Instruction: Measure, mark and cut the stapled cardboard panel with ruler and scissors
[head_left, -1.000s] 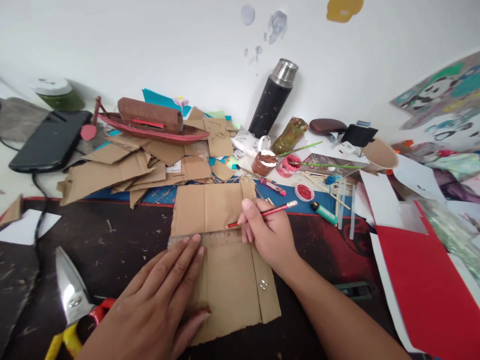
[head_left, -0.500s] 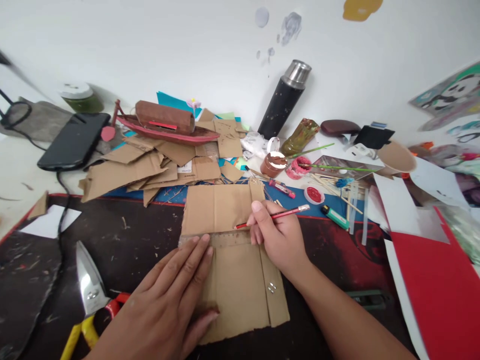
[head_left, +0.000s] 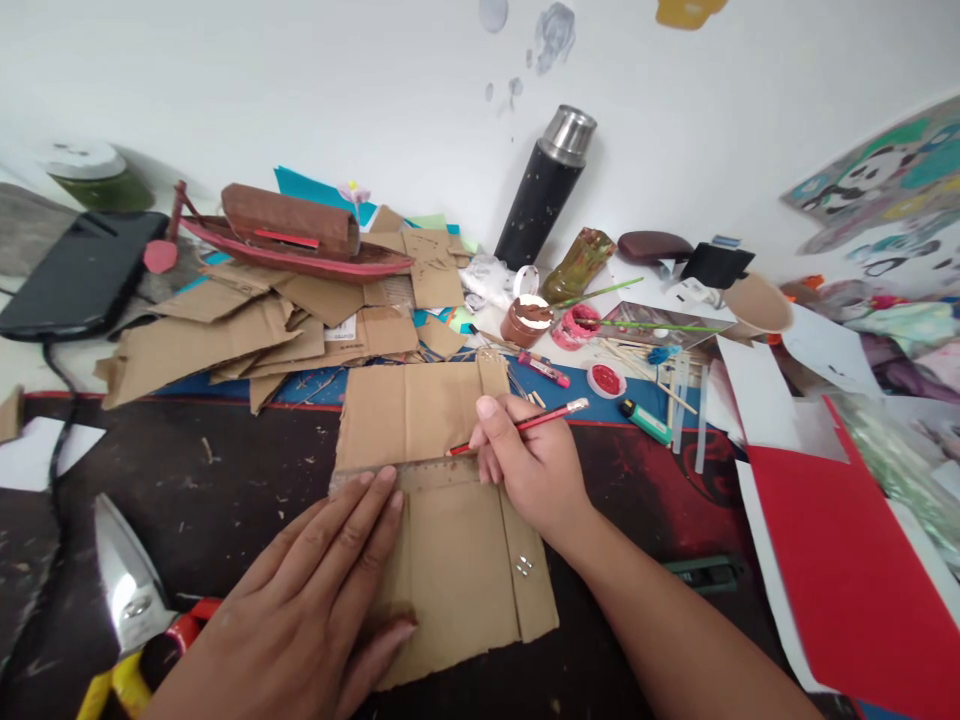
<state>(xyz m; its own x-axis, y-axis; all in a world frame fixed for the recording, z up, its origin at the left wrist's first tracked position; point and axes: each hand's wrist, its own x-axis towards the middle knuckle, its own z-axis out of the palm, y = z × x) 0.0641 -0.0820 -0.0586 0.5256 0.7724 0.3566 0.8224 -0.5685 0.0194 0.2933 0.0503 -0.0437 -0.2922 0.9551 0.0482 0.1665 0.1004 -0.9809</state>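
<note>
A piece of brown cardboard (head_left: 457, 570) with creases lies flat on the dark table mat. Across it runs a clear ruler (head_left: 431, 473). My left hand (head_left: 322, 590) rests flat, fingers stretched out, pressing the ruler's left part against the cardboard. In my right hand (head_left: 529, 465) is a red and black pencil (head_left: 551, 416), gripped between thumb and fingers. Its tip meets the cardboard just above the ruler's upper edge, and its eraser end points up to the right. Small shiny metal bits (head_left: 523, 566) sit on the cardboard's right strip.
Scissors (head_left: 135, 600) lie left of my left hand. Behind are cardboard scraps (head_left: 202, 345), a model boat (head_left: 292, 245), a black flask (head_left: 544, 185) and open paint pots (head_left: 575, 327). A green utility knife (head_left: 646, 422) and red paper (head_left: 832, 560) are at right.
The view has swung slightly right, so everything appears shifted left. The pencil tip stays near the ruler's edge; both hands keep their holds.
</note>
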